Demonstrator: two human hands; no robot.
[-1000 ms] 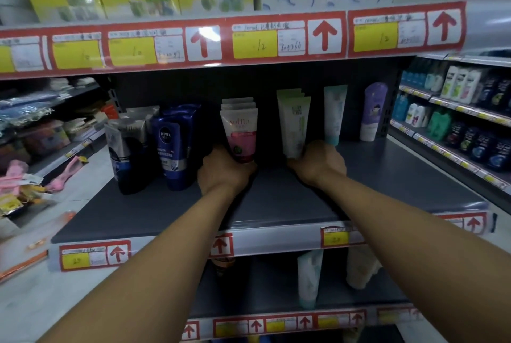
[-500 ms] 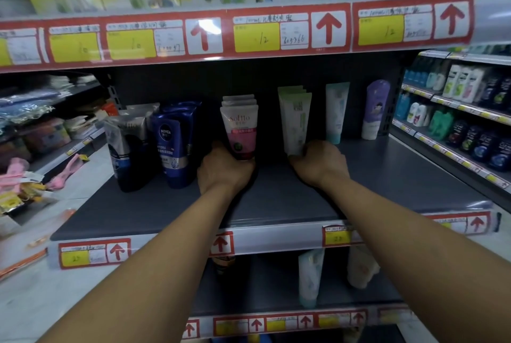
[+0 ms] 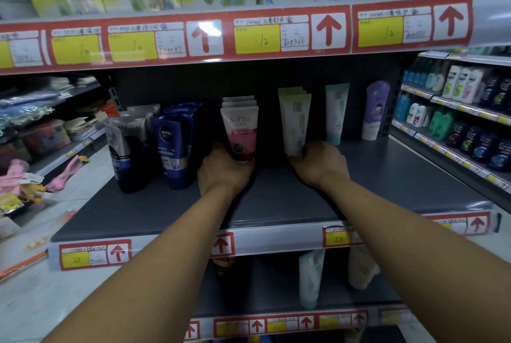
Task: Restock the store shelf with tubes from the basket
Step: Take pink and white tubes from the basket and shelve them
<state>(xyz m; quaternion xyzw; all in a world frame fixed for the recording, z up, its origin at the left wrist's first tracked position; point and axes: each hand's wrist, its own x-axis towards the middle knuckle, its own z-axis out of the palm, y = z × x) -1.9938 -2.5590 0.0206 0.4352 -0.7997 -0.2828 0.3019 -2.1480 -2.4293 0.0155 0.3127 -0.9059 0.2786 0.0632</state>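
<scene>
Both arms extended forward over the grey shelf (image 3: 276,199), palms turned away from the camera. Left hand (image 3: 224,170): fingers wrapped round the base of the front pink-and-white tube (image 3: 240,132), which stands upright at the head of a short row. Right hand (image 3: 320,164): fingers apparently curled round the foot of the front pale green tube (image 3: 295,124), though mostly hidden behind it. Dark blue tubes (image 3: 172,146) stand to the left.
</scene>
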